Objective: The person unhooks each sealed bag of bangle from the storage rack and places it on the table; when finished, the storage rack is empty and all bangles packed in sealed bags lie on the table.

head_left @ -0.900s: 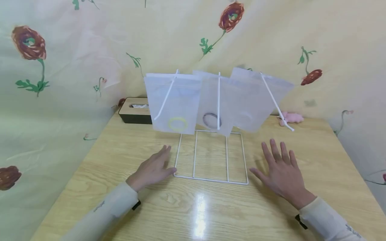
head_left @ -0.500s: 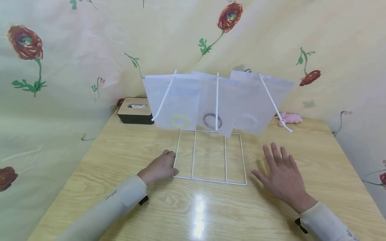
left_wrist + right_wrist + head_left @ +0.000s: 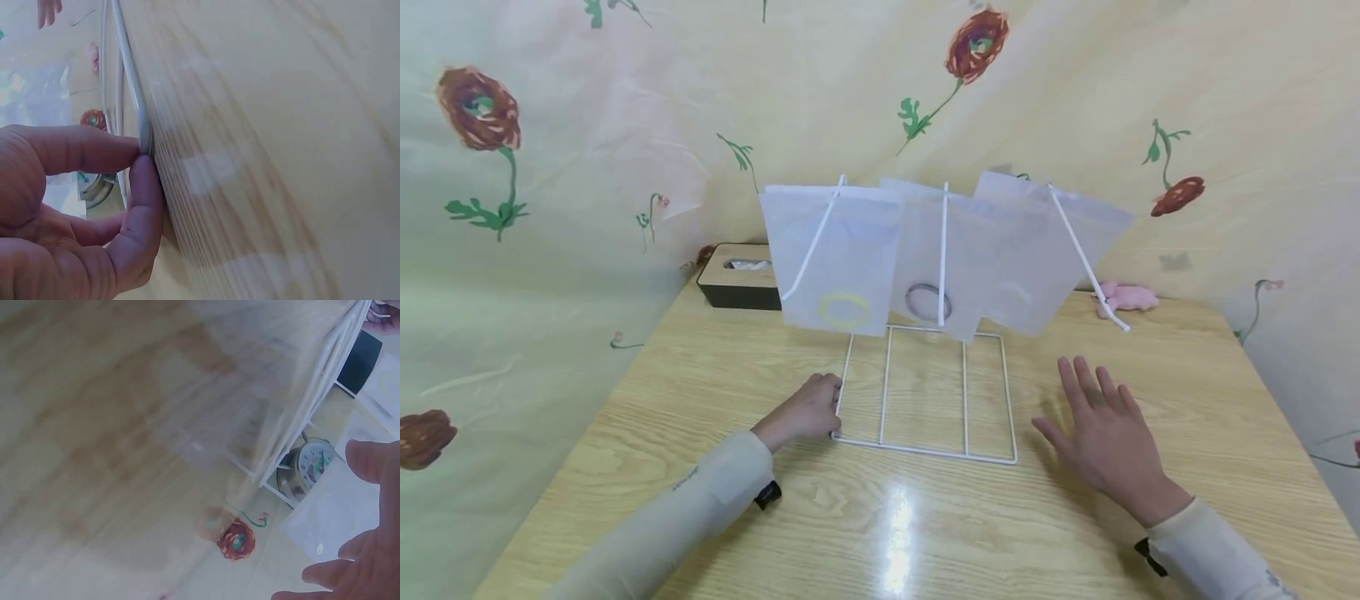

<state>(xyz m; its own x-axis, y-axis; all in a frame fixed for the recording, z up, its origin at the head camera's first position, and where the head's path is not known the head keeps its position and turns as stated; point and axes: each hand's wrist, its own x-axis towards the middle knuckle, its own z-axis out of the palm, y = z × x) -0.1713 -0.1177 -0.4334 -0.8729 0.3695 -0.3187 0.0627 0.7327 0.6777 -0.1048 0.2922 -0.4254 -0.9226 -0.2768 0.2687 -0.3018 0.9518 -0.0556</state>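
Observation:
A white wire rack (image 3: 925, 452) stands on the wooden table, its flat base towards me. On its prongs hang frosted plastic bags: the left bag (image 3: 865, 250) shows a yellow ring, the middle bag (image 3: 921, 250) a dark ring, the right bag (image 3: 1030, 250) a faint pale one. My left hand (image 3: 801, 408) pinches the base's front left corner; in the left wrist view, thumb and fingers meet on the wire (image 3: 142, 115). My right hand (image 3: 1108, 442), fingers straight and spread, is to the right of the base, apart from it.
A tissue box (image 3: 741, 275) with a wooden top sits behind at the left. A pink toy (image 3: 1127, 297) lies at the back right. Behind the rack, the right wrist view shows a round dial clock (image 3: 312, 465). A flowered cloth (image 3: 820, 92) backs the table.
My left hand has moved right to the rack's corner, and its fingers have gone from extended to pinching the wire. The right hand has shifted only slightly.

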